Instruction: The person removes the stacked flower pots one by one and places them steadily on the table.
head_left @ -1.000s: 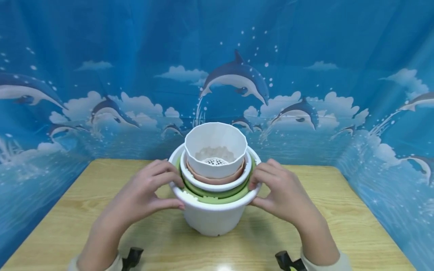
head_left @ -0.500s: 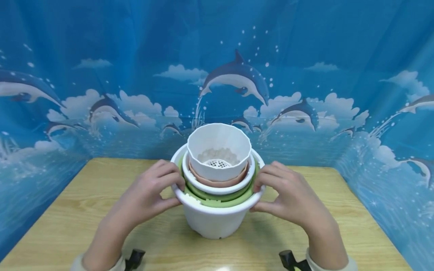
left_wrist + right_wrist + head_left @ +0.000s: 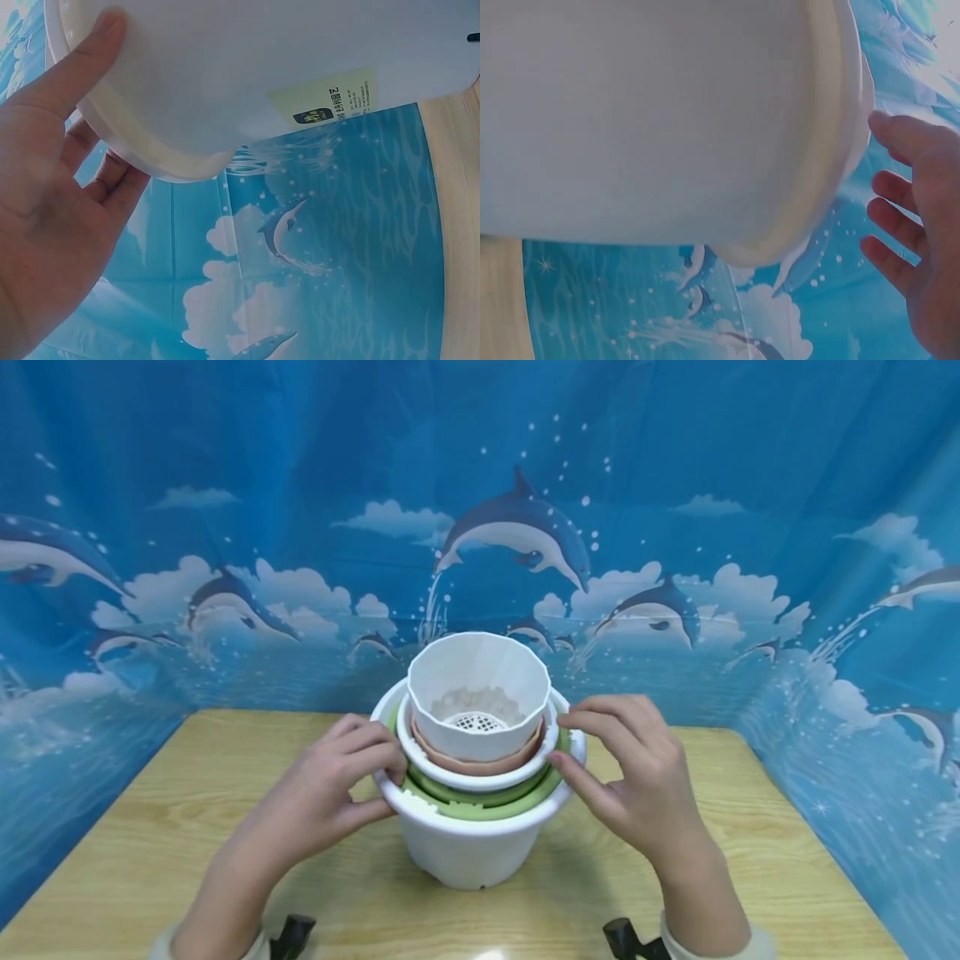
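A nested stack of flower pots stands upright on the table. Outermost is a large white pot, whose left rim my left hand pinches, thumb outside and fingers over the edge. Inside it come green pot rims, a smaller white pot, a terracotta-coloured pot and, on top, a faceted white pot with a grid base. My right hand hovers over the stack's right side, thumb and fingertips by the smaller white rim; whether they touch it I cannot tell. The right wrist view shows its fingers apart, off the large rim.
The stack is on a light wooden table. A blue curtain with dolphins hangs behind the table and along its sides. A printed label is on the large pot's wall in the left wrist view.
My right hand has let go of the large pot's right rim and moved up and inward toward the smaller white rim. My left hand keeps its pinch; the stack stays on the table.
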Demonstrator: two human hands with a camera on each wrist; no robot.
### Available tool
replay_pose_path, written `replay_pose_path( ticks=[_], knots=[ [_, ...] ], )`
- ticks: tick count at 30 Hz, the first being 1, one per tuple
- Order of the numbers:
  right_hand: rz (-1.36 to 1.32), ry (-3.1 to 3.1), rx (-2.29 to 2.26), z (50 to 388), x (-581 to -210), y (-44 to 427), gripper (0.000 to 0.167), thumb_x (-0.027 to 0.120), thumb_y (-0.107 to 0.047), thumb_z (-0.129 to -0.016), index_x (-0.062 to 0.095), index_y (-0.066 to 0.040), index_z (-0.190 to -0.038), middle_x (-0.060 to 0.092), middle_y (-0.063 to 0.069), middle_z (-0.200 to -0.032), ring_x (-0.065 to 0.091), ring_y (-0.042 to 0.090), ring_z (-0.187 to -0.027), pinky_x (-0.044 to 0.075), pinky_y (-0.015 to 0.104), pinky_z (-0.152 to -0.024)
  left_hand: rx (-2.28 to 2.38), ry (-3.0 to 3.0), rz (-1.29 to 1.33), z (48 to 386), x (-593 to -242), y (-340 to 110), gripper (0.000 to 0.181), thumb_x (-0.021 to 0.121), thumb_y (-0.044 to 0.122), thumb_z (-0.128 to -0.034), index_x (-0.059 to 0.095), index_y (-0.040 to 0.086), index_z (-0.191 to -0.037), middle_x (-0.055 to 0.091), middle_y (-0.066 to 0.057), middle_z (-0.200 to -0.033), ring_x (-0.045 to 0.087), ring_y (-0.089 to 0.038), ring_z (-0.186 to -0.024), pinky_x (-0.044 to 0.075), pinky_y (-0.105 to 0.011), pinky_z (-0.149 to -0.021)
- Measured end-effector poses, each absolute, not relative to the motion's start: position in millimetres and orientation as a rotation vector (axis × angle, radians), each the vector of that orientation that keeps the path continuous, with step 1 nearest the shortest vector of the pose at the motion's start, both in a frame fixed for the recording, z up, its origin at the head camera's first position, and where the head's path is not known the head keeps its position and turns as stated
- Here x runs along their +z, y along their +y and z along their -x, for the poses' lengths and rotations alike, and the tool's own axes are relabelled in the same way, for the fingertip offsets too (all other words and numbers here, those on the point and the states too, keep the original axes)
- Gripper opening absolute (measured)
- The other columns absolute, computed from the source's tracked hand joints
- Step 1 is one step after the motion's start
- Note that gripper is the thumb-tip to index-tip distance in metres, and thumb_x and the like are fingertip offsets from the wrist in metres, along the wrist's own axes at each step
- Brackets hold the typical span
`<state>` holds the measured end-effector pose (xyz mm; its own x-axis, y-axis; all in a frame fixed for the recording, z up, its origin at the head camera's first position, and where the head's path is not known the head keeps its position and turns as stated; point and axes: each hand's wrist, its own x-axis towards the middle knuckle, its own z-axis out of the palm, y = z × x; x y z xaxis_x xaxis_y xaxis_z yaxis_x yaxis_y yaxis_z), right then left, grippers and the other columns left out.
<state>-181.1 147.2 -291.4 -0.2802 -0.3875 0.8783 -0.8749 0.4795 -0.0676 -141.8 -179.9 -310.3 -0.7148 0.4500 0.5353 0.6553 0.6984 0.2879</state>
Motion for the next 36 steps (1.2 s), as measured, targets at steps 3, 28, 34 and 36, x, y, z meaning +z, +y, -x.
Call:
replay_pose_path(
  ticks=[3, 28, 34, 36],
  knots=[
    [-1.082, -1.837, 0.720, 179, -291, 138, 0.042, 0.061, -0.040, -0.099, 0.069, -0.006, -0.122, 0.066, 0.013, -0.123, 0.059, 0.032, -0.114, 0.042, 0.032, -0.103, -0.651, -2.477, 0.851, 141, -310, -181, 0.034, 0.090, 0.024, -0.0716, 0.060, 0.030, -0.085, 0.059, 0.021, -0.099, 0.050, -0.008, -0.104, 0.051, -0.037, -0.085],
    [-1.098, -1.917, 0.696, 178, -301, 125, 0.039, 0.053, -0.033, -0.103, 0.063, -0.009, -0.133, 0.061, 0.011, -0.133, 0.051, 0.033, -0.132, 0.037, 0.041, -0.113, -0.676, -2.489, 0.817, 141, -310, -179, 0.036, 0.091, 0.022, -0.0702, 0.059, 0.030, -0.084, 0.058, 0.019, -0.098, 0.049, -0.007, -0.102, 0.051, -0.037, -0.084],
    [-1.064, -1.903, 0.717, 178, -304, 124, 0.034, 0.056, -0.035, -0.102, 0.069, -0.011, -0.122, 0.064, 0.010, -0.125, 0.053, 0.034, -0.127, 0.037, 0.036, -0.113, -0.678, -2.487, 0.825, 141, -311, -179, 0.036, 0.091, 0.023, -0.0700, 0.058, 0.030, -0.084, 0.057, 0.019, -0.097, 0.049, -0.007, -0.102, 0.051, -0.037, -0.084],
    [-1.057, -1.892, 0.723, 178, -303, 123, 0.033, 0.058, -0.036, -0.101, 0.070, -0.011, -0.119, 0.064, 0.010, -0.123, 0.053, 0.034, -0.125, 0.038, 0.036, -0.113, -0.679, -2.482, 0.828, 141, -310, -179, 0.036, 0.091, 0.023, -0.0697, 0.058, 0.029, -0.084, 0.057, 0.019, -0.096, 0.049, -0.007, -0.101, 0.051, -0.037, -0.085]
  ],
)
